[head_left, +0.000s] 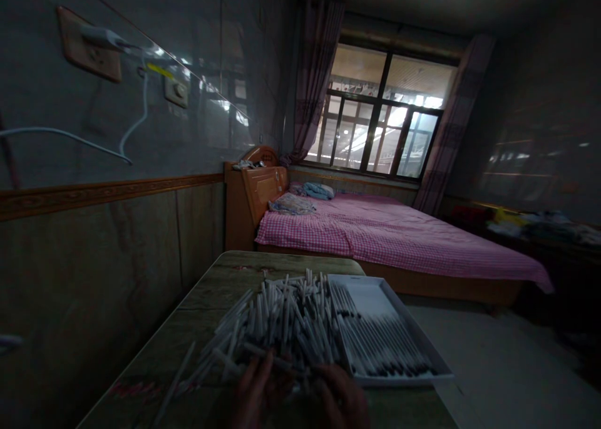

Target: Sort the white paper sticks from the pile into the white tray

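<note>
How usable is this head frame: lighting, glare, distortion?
Head view: dim overall; the window is the brightest area, reflecting as glare on the glossy wall; both hands sit dark and soft at the bottom edge; straight lines bow toward the edges; pens readable.

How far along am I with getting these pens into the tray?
Done: one row of pens lies lined up in the white tray, filling part of it. In hand: the left hand and right hand touch the near edge of the loose pile. Left: most pens remain heaped on the table.
</note>
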Demonstrator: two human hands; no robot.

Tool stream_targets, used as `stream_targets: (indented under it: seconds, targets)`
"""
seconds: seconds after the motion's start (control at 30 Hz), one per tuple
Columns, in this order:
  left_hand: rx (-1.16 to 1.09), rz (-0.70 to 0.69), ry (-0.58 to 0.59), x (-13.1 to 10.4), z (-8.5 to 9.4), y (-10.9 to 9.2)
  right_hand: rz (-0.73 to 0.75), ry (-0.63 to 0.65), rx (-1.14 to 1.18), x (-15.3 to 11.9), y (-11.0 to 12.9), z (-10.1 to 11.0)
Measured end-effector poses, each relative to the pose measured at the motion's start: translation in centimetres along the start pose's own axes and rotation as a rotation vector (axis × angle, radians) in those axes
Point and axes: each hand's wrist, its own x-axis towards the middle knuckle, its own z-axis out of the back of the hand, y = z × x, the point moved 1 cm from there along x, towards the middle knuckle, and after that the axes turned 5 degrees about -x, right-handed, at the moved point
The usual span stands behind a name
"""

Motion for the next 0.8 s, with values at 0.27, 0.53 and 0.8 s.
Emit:
stream_targets:
  seconds: [0.27, 0.53, 0.8]
  targets:
    - [-0.184, -0.039, -0.081, 0.8, -0.2, -1.7, 0.185, 0.245, -0.570, 2.7, 1.9, 0.1]
    - [-0.175, -0.042, -0.083, 0.9, -0.2, -1.6, 0.264, 0.411, -0.920, 5.8, 4.7, -2.1]
    - [-0.123, -0.067, -0.060, 1.2, 0.1, -0.9, 0.248, 0.492, -0.941, 5.3, 3.6, -3.0]
